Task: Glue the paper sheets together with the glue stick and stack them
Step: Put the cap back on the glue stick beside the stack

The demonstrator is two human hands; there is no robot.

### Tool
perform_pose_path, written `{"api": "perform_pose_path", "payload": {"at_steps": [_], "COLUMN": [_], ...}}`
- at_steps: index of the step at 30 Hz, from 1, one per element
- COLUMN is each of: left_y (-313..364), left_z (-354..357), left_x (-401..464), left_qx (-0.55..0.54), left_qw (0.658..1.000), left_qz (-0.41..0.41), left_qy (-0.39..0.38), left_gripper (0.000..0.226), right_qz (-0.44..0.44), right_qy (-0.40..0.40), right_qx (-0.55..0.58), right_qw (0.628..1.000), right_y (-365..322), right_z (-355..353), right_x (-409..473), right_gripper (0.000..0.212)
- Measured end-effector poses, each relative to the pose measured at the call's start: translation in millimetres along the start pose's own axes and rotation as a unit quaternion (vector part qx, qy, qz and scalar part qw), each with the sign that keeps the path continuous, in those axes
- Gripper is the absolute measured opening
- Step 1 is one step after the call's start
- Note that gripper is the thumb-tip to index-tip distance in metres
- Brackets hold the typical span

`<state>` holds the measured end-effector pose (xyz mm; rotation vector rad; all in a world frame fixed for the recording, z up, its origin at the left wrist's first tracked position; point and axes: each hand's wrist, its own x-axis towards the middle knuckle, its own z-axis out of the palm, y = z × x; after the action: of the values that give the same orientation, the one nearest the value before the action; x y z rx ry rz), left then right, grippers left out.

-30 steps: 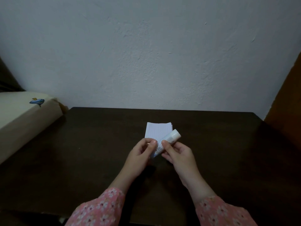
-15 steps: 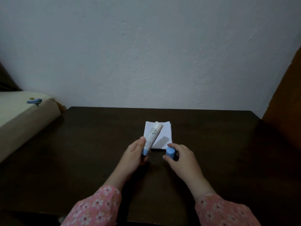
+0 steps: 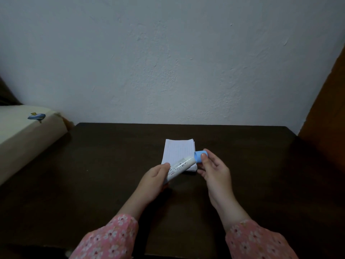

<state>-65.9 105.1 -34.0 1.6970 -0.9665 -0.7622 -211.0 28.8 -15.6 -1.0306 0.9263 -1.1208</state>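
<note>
Glue stick and cap held over paper stack

Left hand grips the glue stick; right hand pinches the blue cap at its tip, above the paper sheets on the bench.

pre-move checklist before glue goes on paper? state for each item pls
1. Glue stick held: ok, left hand grips its lower end.
2. Cap off the stick: cannot tell; the blue cap, pinched by the right hand, sits right at the stick's tip, seated or just clear.
3. Glue exposed at the tip: cannot tell, the cap hides it.
4. Paper stack in reach: ok, flat on the table just behind both hands.
5. A hand free to steady or lift a sheet: not ok, both occupied.
6. Single sheet separated for gluing: not ok, all still stacked.
</note>
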Motion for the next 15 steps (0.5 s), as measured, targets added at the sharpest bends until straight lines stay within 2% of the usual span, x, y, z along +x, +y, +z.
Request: {"api": "perform_pose_path", "payload": {"at_steps": [6,10,15], "left_y": [2.2,4.2,4.9], "left_z": [-0.1,-1.4,2.8], "left_x": [-1.6,-5.8,-10.0], "left_qx": [0.075,0.124,0.131], "left_qw": [0.997,0.990,0.986], "left_qz": [0.035,0.070,0.106], "left_qy": [0.003,0.020,-0.013], "left_gripper": [0.044,0.043,0.038], "right_qz": [-0.016,-0.046,-0.078], "right_qy": [-0.028,-0.045,-0.051], "right_qx": [-0.039,-0.098,-0.153], "right_qw": [0.999,0.993,0.984], "right_y": [2.7,5.5,8.4], "right_z": [-1.3,-3.0,-2.8], "right_x": [-0.2,-1.4,-4.2], "right_gripper": [0.033,0.035,0.038]}}
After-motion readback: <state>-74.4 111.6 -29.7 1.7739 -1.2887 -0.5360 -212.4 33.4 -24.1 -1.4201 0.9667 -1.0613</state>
